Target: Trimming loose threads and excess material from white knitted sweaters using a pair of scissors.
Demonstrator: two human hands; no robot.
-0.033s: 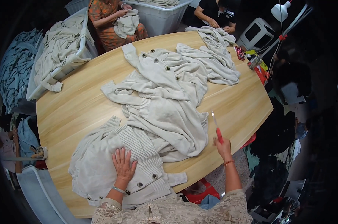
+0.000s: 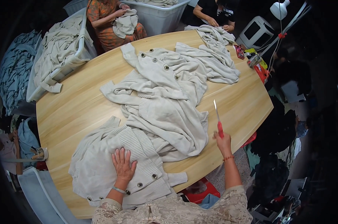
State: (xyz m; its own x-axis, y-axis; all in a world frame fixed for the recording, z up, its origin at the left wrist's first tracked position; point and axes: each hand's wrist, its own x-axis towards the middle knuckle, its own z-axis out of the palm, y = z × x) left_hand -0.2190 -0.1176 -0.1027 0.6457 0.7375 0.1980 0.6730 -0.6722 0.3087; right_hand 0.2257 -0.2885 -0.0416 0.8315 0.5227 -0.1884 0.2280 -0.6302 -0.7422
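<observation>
My left hand (image 2: 123,164) lies flat with its fingers spread on a cream knitted cardigan (image 2: 94,149) at the table's near left. Ribbed edging and dark buttons show on this cardigan. Over the table's right side, my right hand (image 2: 223,141) is closed around the red handle of a slim, pointed blade (image 2: 216,112). The blade points away from me; whether it is a knife or closed scissors I cannot tell. More cream cardigans (image 2: 169,112) lie crumpled together across the middle, left of the blade and apart from it.
The light wooden table (image 2: 243,112) has a curved edge. Beyond it, two people sit handling cream knits, near a grey tub (image 2: 157,18). A white bin (image 2: 81,41) of cream garments stands far left, beside a blue-grey pile (image 2: 18,71). A lamp (image 2: 280,10) hangs far right.
My right hand and the red-handled blade have shifted slightly away from me, and the blade has turned a little. My left hand stays on the cardigan.
</observation>
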